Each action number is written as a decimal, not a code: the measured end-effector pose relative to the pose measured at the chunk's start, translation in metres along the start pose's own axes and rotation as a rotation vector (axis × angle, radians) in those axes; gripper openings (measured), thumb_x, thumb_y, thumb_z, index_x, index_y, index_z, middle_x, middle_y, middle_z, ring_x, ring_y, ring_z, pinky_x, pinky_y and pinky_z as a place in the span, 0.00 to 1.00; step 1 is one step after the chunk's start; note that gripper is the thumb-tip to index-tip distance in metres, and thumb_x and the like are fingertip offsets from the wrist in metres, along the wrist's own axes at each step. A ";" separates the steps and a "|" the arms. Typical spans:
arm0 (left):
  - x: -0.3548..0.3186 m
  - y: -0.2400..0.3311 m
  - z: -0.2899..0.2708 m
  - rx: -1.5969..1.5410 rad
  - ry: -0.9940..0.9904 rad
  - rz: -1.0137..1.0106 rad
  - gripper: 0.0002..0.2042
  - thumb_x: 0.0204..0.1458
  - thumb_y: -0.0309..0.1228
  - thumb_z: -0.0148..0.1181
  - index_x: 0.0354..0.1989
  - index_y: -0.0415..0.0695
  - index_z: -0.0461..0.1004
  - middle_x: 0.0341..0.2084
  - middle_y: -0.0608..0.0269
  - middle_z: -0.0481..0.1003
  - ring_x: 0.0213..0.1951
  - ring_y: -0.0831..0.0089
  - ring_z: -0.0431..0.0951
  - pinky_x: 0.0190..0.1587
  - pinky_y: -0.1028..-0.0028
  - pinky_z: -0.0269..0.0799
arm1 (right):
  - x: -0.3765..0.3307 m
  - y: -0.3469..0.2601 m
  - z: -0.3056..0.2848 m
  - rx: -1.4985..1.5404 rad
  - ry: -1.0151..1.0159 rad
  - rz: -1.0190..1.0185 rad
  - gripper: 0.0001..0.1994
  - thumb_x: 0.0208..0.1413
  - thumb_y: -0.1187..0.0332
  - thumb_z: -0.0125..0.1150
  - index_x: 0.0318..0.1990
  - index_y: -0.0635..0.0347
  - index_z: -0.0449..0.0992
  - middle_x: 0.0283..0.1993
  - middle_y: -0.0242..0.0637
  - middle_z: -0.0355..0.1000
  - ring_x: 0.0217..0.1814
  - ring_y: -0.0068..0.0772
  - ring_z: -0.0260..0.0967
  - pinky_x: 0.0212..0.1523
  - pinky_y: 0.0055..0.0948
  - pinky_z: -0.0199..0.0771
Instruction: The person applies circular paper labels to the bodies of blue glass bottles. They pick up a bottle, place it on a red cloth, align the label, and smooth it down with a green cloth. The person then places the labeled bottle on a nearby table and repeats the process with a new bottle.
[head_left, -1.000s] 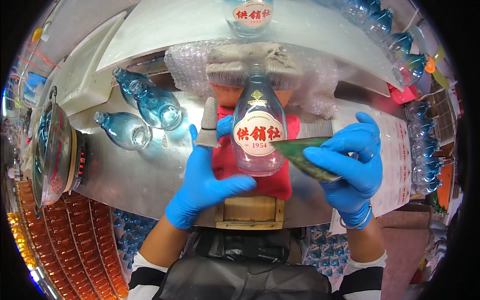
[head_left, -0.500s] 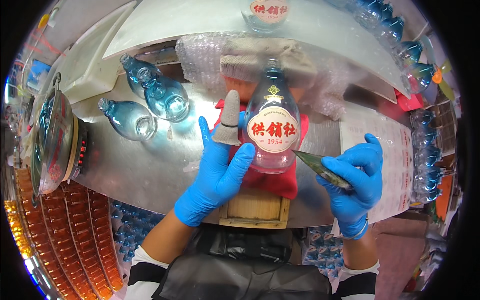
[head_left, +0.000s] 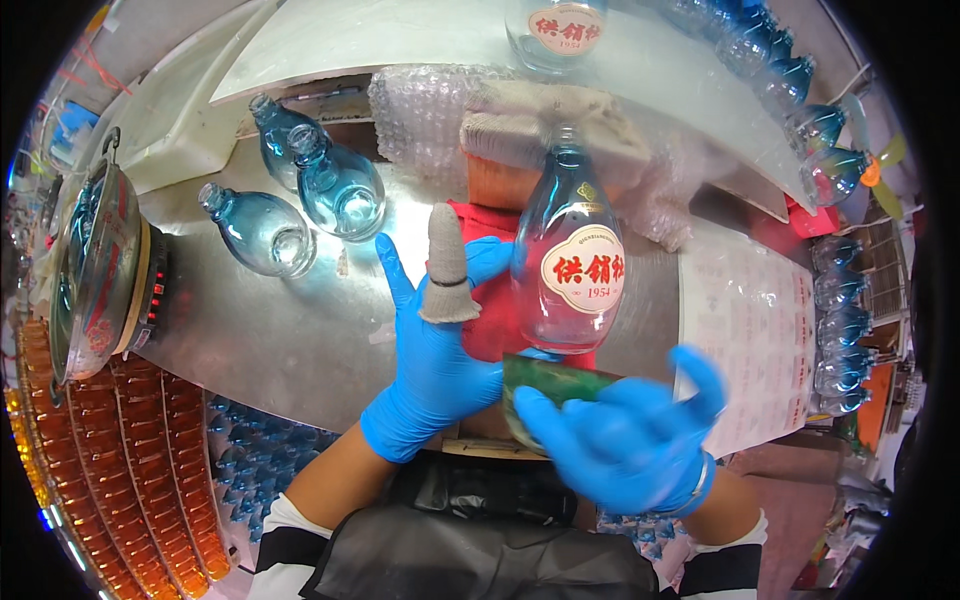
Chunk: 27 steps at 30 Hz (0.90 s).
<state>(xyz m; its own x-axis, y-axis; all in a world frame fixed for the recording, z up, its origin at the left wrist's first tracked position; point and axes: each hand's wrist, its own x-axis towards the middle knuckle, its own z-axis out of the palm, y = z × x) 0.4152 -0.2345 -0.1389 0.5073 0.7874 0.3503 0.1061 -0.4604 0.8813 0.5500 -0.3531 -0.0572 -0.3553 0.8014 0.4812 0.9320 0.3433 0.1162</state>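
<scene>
My left hand (head_left: pixel 432 350), in a blue glove with a grey knitted cot on one finger, holds a clear teardrop-shaped glass bottle (head_left: pixel 568 262) upright by its side. The bottle bears a round white label with red characters and stands over a red cloth (head_left: pixel 488 322). My right hand (head_left: pixel 628 438), also in a blue glove and blurred by motion, is just below the bottle's base and grips a green label sheet (head_left: pixel 548 382) between its fingers.
Three empty blue-tinted bottles (head_left: pixel 320 190) lie on the metal table (head_left: pixel 270 330) at the left. Bubble wrap (head_left: pixel 430 120) and a brush lie behind. A metal pot (head_left: pixel 95 270) stands far left, sheets of labels (head_left: pixel 745 340) to the right, more bottles (head_left: pixel 800 130) at right.
My right hand has swung leftward under the bottle with the green sheet. My left hand has tilted the bottle slightly and shifted it to the right.
</scene>
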 end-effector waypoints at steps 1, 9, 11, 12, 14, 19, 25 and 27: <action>0.000 -0.001 -0.002 0.007 -0.020 0.006 0.31 0.36 0.43 0.66 0.51 0.45 0.66 0.45 0.65 0.70 0.52 0.66 0.67 0.63 0.52 0.16 | -0.003 0.002 -0.003 0.091 0.019 0.116 0.15 0.32 0.62 0.69 0.33 0.34 0.80 0.32 0.19 0.58 0.36 0.23 0.58 0.58 0.48 0.49; 0.001 -0.013 -0.013 -0.210 -0.101 -0.060 0.31 0.34 0.30 0.69 0.51 0.40 0.65 0.48 0.55 0.69 0.51 0.64 0.68 0.56 0.67 0.60 | -0.026 0.039 0.019 0.236 0.128 0.004 0.16 0.34 0.65 0.65 0.35 0.30 0.78 0.32 0.15 0.65 0.39 0.20 0.63 0.55 0.39 0.56; 0.002 -0.010 -0.013 -0.224 -0.108 -0.080 0.31 0.34 0.30 0.69 0.51 0.39 0.65 0.48 0.54 0.69 0.51 0.64 0.68 0.55 0.67 0.61 | -0.012 0.062 0.017 0.311 0.157 0.186 0.16 0.33 0.65 0.66 0.33 0.29 0.78 0.30 0.15 0.65 0.38 0.20 0.63 0.55 0.39 0.56; 0.001 -0.008 -0.013 -0.234 -0.112 -0.096 0.31 0.34 0.30 0.69 0.51 0.39 0.65 0.48 0.54 0.69 0.51 0.64 0.68 0.55 0.67 0.61 | -0.009 0.067 0.020 0.278 0.159 0.185 0.16 0.32 0.65 0.66 0.33 0.29 0.78 0.30 0.15 0.66 0.37 0.21 0.63 0.55 0.40 0.56; 0.002 -0.006 -0.014 -0.242 -0.132 -0.115 0.31 0.34 0.30 0.69 0.51 0.39 0.65 0.48 0.54 0.69 0.51 0.64 0.68 0.55 0.67 0.62 | -0.004 0.075 0.019 0.199 0.168 0.179 0.17 0.31 0.66 0.67 0.32 0.27 0.78 0.30 0.15 0.66 0.37 0.21 0.64 0.55 0.40 0.56; 0.008 -0.008 -0.015 -0.254 -0.188 -0.150 0.33 0.33 0.32 0.70 0.52 0.39 0.63 0.49 0.54 0.67 0.52 0.65 0.66 0.57 0.67 0.58 | -0.061 0.070 0.039 0.309 0.069 0.047 0.18 0.29 0.69 0.68 0.32 0.31 0.78 0.33 0.18 0.68 0.37 0.24 0.64 0.54 0.39 0.59; 0.021 -0.005 -0.008 -0.315 -0.329 -0.348 0.45 0.29 0.33 0.73 0.59 0.39 0.55 0.55 0.55 0.61 0.55 0.67 0.62 0.59 0.68 0.55 | -0.047 0.070 0.048 1.285 0.376 1.262 0.08 0.57 0.68 0.52 0.37 0.62 0.74 0.38 0.34 0.70 0.40 0.23 0.66 0.44 0.23 0.67; 0.021 -0.012 -0.006 -0.342 -0.314 -0.274 0.46 0.29 0.33 0.73 0.60 0.39 0.54 0.55 0.55 0.61 0.56 0.66 0.62 0.59 0.67 0.56 | -0.031 0.082 0.052 1.511 0.463 1.254 0.11 0.61 0.66 0.47 0.38 0.64 0.74 0.36 0.33 0.71 0.38 0.21 0.67 0.41 0.22 0.69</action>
<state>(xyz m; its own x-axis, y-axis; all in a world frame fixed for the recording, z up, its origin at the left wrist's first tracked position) 0.4201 -0.2099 -0.1400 0.7370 0.6753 0.0276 0.0123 -0.0543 0.9984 0.6338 -0.3246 -0.1074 0.5868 0.7996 -0.1274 -0.2841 0.0560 -0.9572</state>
